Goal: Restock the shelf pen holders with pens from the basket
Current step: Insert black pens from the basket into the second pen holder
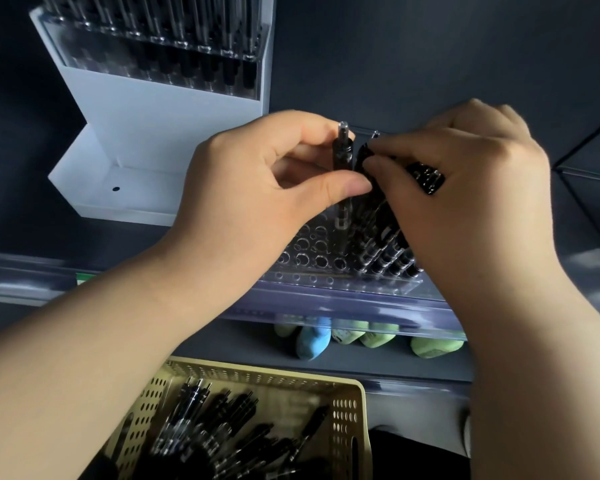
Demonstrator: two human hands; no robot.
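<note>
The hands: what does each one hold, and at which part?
The left hand pinches one pen by its upper barrel, just below the top. The right hand grips a bundle of pens near their upper ends.

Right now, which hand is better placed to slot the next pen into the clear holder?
Left. The left hand pinches a single pen upright over the empty holes of the clear holder. The right hand is full, gripping a tilted bundle of pens.

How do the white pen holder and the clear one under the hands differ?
The white holder stands back left, its visible rows full of pens. The clear holder sits at the shelf edge, many holes on its left empty. Both hold dark pens.
</note>
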